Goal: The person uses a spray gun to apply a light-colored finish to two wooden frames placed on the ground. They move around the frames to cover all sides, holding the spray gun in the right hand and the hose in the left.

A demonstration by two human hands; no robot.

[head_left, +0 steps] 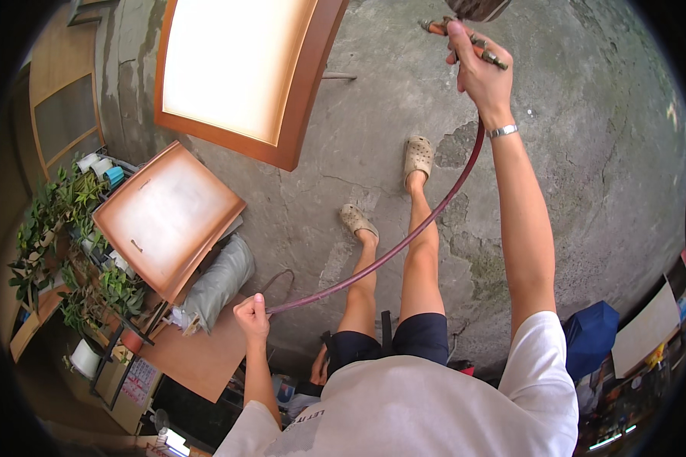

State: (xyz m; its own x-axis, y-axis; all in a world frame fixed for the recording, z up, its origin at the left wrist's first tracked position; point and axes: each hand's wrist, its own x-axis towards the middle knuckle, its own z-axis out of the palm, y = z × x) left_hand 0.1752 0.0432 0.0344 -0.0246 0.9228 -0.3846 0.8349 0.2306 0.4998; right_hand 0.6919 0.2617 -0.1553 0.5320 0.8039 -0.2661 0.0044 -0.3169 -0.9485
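Observation:
Near the top right, my right hand (482, 72) is closed around a spray gun (439, 28) with a dark cup (476, 7) cut off by the upper rim. A dark red air hose (392, 255) drops from the gun and curves across in front of my legs. At the lower left, my left hand (252, 316) grips this hose in a fist. To the left of the gun, apart from it, stands a large white panel (232, 68) with a reddish-brown border. Its top is out of view.
A second white panel with brown edges (168, 217) rests at the left, beside a grey wrapped roll (221, 282) and leafy plants (42, 236). A brown board (198, 354) lies below. Cracked concrete floor (587, 152) spreads around my feet. A folded blue umbrella (589, 339) is at the right.

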